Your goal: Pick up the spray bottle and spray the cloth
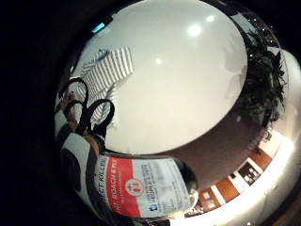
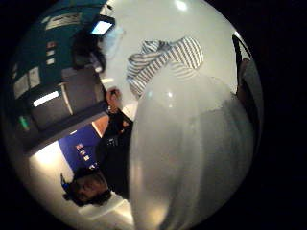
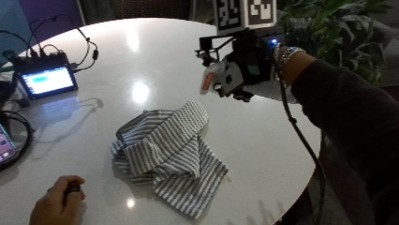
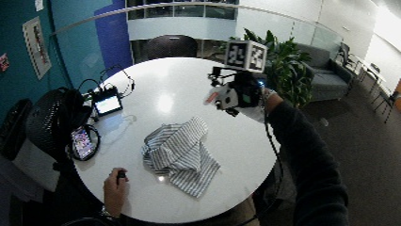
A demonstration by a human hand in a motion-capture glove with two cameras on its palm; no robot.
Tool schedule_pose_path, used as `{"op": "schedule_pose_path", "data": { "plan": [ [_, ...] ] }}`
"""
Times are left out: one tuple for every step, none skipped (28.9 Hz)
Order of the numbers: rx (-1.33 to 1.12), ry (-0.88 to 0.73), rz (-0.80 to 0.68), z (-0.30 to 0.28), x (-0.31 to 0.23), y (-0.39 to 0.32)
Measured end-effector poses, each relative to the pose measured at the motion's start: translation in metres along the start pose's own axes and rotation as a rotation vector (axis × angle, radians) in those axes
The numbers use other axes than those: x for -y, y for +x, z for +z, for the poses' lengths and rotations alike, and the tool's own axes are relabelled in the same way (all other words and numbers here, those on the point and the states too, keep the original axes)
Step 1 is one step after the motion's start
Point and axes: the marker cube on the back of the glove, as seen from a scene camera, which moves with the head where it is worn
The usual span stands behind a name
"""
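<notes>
A: Right, gloved hand (image 3: 240, 70)?
B: Fingers curled round the spray bottle (image 3: 215, 79), held up above the white table (image 3: 156, 61), off to one side of the striped cloth (image 3: 168, 152).
A: Cloth?
B: Crumpled on the table, nothing touching it.
A: Anything unclear?
B: Nozzle hidden; bottle's contents can't be made out; bare hand (image 3: 57, 204) cut off at the table edge

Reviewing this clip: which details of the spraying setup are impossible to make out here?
- White spray bottle with red label: nozzle hidden behind the gloved right hand in both outside views.
- Label small print: too small in the little finger side view.
- Striped grey-and-white cloth: wetness undecidable.
- Bare left hand: small dark object it holds, unidentifiable.
</notes>
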Motion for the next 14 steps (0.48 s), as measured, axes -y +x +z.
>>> {"op": "schedule_pose_path", "data": {
  "plan": [
    [-0.051, -0.042, 0.026, 0.000, 0.005, -0.001],
    [-0.099, -0.079, 0.054, 0.000, 0.009, -0.002],
    [-0.145, -0.114, 0.083, 0.001, 0.013, -0.004],
    [-0.188, -0.149, 0.109, 0.003, 0.016, -0.007],
    [-0.230, -0.184, 0.130, 0.008, 0.019, -0.011],
    [-0.274, -0.220, 0.147, 0.014, 0.022, -0.016],
    [-0.318, -0.256, 0.163, 0.022, 0.025, -0.019],
    [-0.361, -0.289, 0.177, 0.031, 0.029, -0.022],
    [-0.399, -0.321, 0.188, 0.041, 0.032, -0.024],
    [-0.431, -0.351, 0.194, 0.051, 0.035, -0.025],
    [-0.458, -0.379, 0.196, 0.060, 0.036, -0.027],
    [-0.479, -0.407, 0.195, 0.069, 0.038, -0.028],
    [-0.496, -0.434, 0.194, 0.078, 0.038, -0.028],
    [-0.508, -0.460, 0.191, 0.086, 0.039, -0.028]
  ]
}}
